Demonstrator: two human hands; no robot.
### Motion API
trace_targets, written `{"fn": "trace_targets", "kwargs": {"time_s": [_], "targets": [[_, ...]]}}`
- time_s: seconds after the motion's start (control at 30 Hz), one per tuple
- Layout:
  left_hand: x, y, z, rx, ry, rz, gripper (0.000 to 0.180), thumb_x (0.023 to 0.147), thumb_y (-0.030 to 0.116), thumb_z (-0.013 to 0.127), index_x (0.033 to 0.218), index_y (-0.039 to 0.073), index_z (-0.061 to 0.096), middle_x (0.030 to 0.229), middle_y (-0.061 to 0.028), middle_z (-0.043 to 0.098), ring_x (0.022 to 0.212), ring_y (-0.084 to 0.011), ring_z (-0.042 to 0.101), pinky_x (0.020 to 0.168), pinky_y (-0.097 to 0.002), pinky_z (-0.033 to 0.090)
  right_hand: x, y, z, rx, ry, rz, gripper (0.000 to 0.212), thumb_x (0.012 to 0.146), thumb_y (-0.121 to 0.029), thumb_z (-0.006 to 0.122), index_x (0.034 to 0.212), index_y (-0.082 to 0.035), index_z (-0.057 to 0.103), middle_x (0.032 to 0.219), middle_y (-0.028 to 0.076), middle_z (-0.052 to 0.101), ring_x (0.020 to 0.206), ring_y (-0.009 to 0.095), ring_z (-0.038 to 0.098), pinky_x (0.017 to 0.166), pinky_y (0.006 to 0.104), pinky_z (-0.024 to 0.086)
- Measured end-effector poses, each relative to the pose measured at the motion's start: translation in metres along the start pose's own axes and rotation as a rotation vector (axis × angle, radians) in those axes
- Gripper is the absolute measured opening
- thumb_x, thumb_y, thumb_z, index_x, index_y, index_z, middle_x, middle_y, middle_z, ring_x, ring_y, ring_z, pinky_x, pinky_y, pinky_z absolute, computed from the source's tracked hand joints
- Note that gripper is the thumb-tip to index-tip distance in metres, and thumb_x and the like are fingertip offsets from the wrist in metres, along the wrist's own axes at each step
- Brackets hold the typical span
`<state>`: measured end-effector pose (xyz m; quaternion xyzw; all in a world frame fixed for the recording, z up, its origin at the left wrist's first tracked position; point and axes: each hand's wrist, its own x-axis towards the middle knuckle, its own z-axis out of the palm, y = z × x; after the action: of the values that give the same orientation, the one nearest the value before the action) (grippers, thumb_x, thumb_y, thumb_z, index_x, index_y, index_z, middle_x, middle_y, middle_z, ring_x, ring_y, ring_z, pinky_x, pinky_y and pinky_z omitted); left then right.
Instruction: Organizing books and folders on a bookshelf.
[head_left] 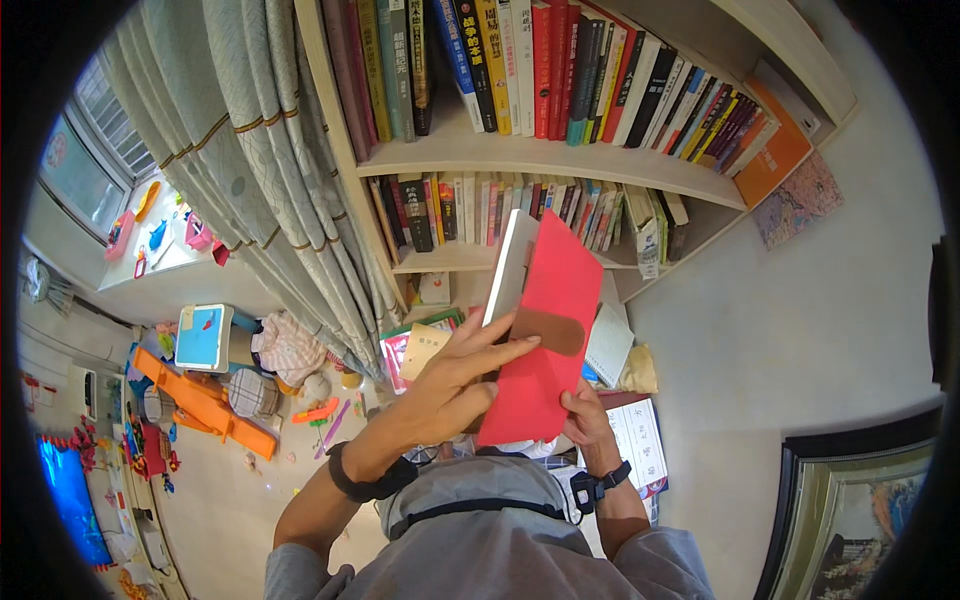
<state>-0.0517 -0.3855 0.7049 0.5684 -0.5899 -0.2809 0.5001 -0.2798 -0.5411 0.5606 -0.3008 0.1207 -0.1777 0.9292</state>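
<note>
A red-covered notebook (560, 265) with a brown rounded flap (549, 332) is held up in front of me, tilted. Its white page block (510, 265) shows along the left side. My left hand (462, 378) grips the left edge, with its index finger stretched across the cover to the flap. Part of that hand's grip is hidden by the cover. Low on the right edge, my right hand (588, 415) is closed round the notebook, its thumb on the cover and its other fingers mostly out of sight behind.
A wooden bookshelf (480, 155) full of upright books stands ahead. Papers and books (610, 345) lie below it. To the left hang grey curtains (245, 120), near an orange toy slide (205, 403) and scattered toys. A framed picture (850, 510) is at the lower right.
</note>
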Motion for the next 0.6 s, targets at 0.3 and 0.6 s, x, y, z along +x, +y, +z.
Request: {"fn": "trace_targets", "kwargs": {"time_s": [0.3,0.6], "targets": [[-0.002,-0.024,0.022,-0.111,0.407,-0.047,0.063,0.086,-0.002,0.066,0.147,0.005,0.050,0.147,-0.0277,0.050,0.142,-0.0343,0.044,0.118,-0.0423,0.033,0.009,0.015,-0.010,-0.007,-0.058,0.057,0.071,0.093,-0.015,0.073,0.152,-0.002,0.036,0.147,0.014,0.052,0.136,0.027,0.052,0.114,0.0431,0.041],[-0.019,-0.049,0.015,-0.618,0.330,-0.599,0.035,0.090,0.006,0.068,0.124,0.001,0.060,0.107,-0.0085,0.070,0.087,-0.0144,0.067,0.071,-0.0305,0.053,0.022,0.000,0.016,-0.524,0.028,0.156,0.077,0.093,-0.023,0.076,0.154,-0.002,0.034,0.144,0.015,0.054,0.129,0.025,0.056,0.106,0.0401,0.048]]}}
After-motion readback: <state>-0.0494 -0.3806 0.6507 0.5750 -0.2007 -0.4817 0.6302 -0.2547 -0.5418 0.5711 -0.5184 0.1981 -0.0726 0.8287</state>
